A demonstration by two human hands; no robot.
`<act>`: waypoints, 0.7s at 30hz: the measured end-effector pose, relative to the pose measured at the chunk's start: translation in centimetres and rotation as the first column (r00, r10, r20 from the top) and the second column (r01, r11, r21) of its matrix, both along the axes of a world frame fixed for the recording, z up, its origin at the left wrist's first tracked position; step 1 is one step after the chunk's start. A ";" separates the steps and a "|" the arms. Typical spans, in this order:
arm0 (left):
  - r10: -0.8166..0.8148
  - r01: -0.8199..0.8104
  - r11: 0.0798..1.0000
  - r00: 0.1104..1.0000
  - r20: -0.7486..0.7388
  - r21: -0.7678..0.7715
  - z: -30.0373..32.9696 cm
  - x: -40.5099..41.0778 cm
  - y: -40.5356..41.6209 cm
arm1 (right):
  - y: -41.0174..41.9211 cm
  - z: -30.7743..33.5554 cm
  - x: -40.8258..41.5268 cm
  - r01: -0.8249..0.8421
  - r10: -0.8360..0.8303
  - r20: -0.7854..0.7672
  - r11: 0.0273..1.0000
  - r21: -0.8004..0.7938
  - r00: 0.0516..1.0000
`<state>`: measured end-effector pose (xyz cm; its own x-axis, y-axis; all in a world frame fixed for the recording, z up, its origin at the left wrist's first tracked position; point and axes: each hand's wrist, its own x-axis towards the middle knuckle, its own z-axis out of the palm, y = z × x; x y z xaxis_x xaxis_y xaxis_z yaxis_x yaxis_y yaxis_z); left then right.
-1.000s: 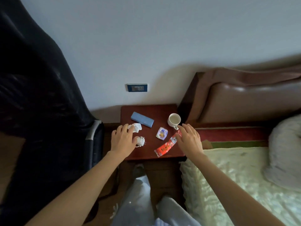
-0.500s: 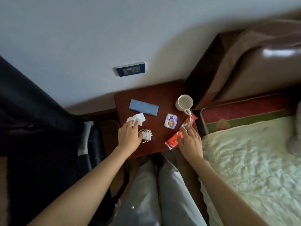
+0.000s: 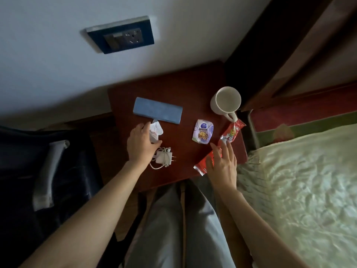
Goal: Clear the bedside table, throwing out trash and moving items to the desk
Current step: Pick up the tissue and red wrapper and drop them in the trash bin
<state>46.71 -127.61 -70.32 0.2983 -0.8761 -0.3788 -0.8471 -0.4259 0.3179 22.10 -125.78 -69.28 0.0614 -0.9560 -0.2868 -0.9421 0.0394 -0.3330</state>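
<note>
The dark red bedside table (image 3: 185,82) holds a blue flat case (image 3: 158,110), a crumpled white tissue (image 3: 156,130), a white charger with its cable (image 3: 163,157), a small white and purple snack packet (image 3: 203,133), a white mug (image 3: 226,101) and a long red wrapper (image 3: 228,139). My left hand (image 3: 142,144) closes its fingers and thumb around the tissue, just above the charger. My right hand (image 3: 222,165) lies flat, fingers spread, on the near end of the red wrapper.
A wall socket (image 3: 120,36) sits above the table. A dark chair with a grey armrest (image 3: 49,171) stands at the left. The bed (image 3: 301,180) with a pale quilt and a brown headboard (image 3: 309,45) borders the table on the right. My legs are below the table's front edge.
The view has closed in on the table. My left hand has reached further onto the tissue and curled around it. My right hand has settled onto the red wrapper.
</note>
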 end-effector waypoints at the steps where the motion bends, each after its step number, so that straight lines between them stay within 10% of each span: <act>1: 0.010 -0.010 0.999 1.000 -0.007 -0.037 -0.5 -0.2 0.0 | 0.0 -0.5 0.0 0.005 -0.005 0.008 1.000 -0.013 1.000; 21: -0.045 0.006 0.957 0.991 -0.128 -0.291 2.3 -4.2 1.3 | -1.4 -3.1 -1.1 0.368 -0.368 -0.023 0.924 0.108 0.930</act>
<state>42.50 -126.31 -68.00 0.2394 -0.9605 -0.1420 -0.7985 -0.2779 0.5340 21.01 -127.22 -72.42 -0.2896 -0.8744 -0.3894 -0.8551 0.4191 -0.3051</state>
